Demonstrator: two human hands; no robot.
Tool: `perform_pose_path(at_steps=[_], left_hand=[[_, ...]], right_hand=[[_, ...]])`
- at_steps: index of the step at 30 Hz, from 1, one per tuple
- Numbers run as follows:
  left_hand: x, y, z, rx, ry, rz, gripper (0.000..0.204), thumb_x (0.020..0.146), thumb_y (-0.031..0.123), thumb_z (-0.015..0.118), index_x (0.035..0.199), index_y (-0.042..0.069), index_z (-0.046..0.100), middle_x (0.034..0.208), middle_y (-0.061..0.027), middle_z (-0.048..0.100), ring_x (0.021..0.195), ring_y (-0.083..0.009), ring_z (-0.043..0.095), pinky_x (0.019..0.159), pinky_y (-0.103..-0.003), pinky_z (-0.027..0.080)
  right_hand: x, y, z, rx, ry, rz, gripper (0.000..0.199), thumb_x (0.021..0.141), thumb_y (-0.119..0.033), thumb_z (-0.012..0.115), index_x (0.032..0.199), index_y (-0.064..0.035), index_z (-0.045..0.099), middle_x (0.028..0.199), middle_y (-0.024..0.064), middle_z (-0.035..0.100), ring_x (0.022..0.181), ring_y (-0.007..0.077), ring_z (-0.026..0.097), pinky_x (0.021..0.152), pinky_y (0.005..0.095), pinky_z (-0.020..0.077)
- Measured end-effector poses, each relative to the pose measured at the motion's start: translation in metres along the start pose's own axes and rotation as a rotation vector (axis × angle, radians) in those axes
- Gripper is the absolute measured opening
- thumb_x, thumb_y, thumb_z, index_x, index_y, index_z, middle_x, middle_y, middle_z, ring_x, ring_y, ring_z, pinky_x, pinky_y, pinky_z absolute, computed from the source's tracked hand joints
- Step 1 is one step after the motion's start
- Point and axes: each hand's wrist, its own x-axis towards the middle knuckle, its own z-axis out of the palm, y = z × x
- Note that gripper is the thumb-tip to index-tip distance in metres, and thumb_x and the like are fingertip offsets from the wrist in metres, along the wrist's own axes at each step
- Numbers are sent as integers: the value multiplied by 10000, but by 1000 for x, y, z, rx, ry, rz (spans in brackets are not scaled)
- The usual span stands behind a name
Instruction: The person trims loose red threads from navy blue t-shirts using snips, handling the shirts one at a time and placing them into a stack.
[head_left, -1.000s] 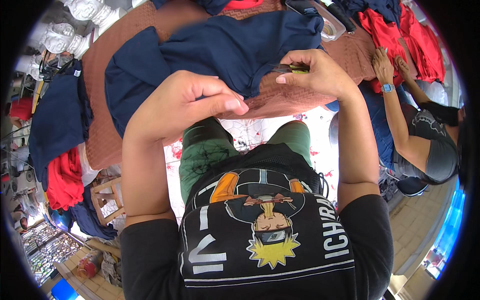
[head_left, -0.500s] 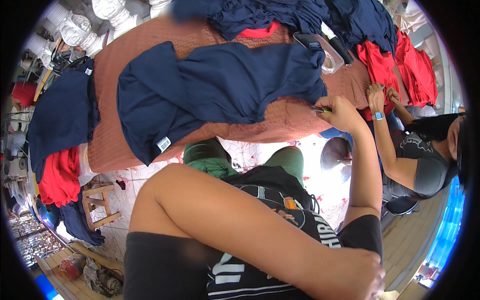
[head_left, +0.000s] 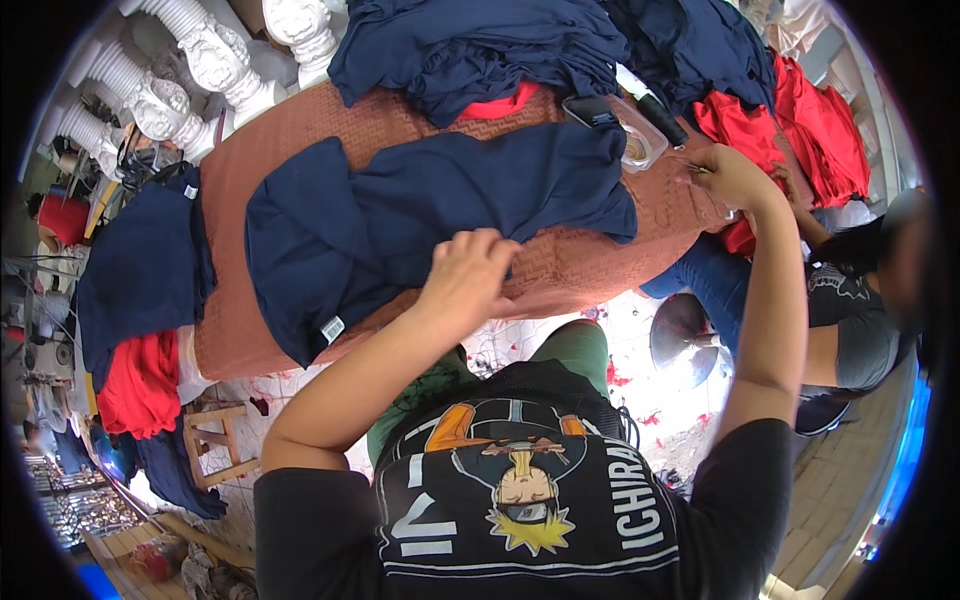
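Note:
A navy blue garment (head_left: 390, 210) lies spread across the brown cloth-covered table, with a white label (head_left: 332, 328) at its near left corner. My left hand (head_left: 468, 275) is over the garment's near edge, fingers bent and thumb apart; whether it presses the fabric I cannot tell. My right hand (head_left: 738, 180) is at the table's right side, closed on small thread snips (head_left: 700, 168) that are mostly hidden by the fingers. Just beyond it stand a clear plastic container (head_left: 645, 145) and a black thread spool (head_left: 662, 120).
Navy garments (head_left: 480, 50) are heaped at the back, with a phone (head_left: 590, 112) in front. Red garments (head_left: 820, 130) lie at the far right, near a co-worker (head_left: 850, 330). More navy cloth (head_left: 145, 265) hangs at the left above a wooden stool (head_left: 220, 440). White columns (head_left: 215, 60) stand behind.
My left hand has come up from low at the right to the garment's near edge. My right hand has moved farther right and away with the snips, toward the container.

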Motion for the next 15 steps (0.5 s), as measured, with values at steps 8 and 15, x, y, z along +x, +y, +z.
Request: perform_pose_path(at_steps=[8, 15], left_hand=[[35, -61, -81, -448, 504, -200, 244, 799, -39, 604, 998, 73, 690, 957, -42, 661, 880, -164, 630, 798, -284, 494], [10, -150, -74, -260, 793, -559, 351, 869, 78, 639, 1217, 49, 616, 1219, -148, 585, 1115, -256, 569, 969, -360, 444]], right_hand=[[-15, -44, 28, 120, 117, -46, 175, 880, -30, 584, 1029, 17, 663, 854, 79, 650, 771, 114, 575, 731, 285, 475], [-10, -20, 25, -300, 110, -275, 242, 850, -96, 624, 1076, -23, 667, 875, 188, 660, 809, 316, 635, 769, 388, 481]])
